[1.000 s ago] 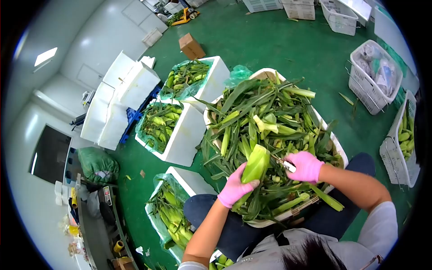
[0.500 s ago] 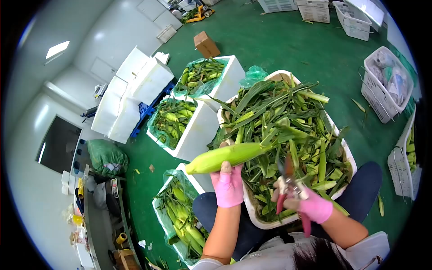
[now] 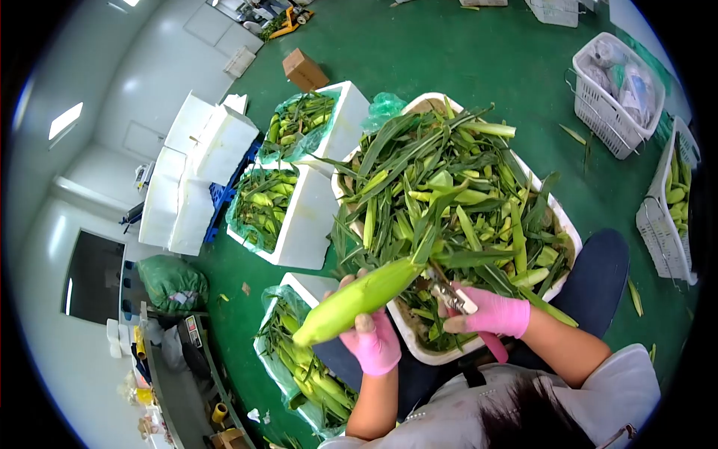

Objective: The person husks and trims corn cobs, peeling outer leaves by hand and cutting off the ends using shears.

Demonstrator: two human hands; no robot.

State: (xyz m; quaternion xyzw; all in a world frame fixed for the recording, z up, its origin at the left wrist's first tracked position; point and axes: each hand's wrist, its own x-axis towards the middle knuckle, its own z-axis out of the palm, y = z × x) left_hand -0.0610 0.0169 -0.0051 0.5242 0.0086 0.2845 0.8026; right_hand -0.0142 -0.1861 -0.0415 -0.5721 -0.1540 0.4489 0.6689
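My left hand (image 3: 369,343), in a pink glove with bare fingertips, grips an ear of corn (image 3: 355,303) in its green husk. The ear slants up to the right, its leafy stalk end over the big white tub (image 3: 423,355). In my pink-gloved right hand (image 3: 493,313) is a pair of pruning shears (image 3: 453,293) with a red handle. Their blades are at the stalk end of the ear; whether they are open or closed around it I cannot tell. Cut husks and leaves (image 3: 441,194) heap up in the tub between my knees.
White foam boxes (image 3: 299,217) lined with green plastic hold corn on the left; another box of ears (image 3: 321,382) stands by my left knee. White baskets (image 3: 617,123) are at the right. A cardboard box (image 3: 305,70) sits on the green floor behind.
The shears have come up to the stalk end of the ear, from apart before. The ear has tilted more steeply and sits lower. The whole view has shifted a little.
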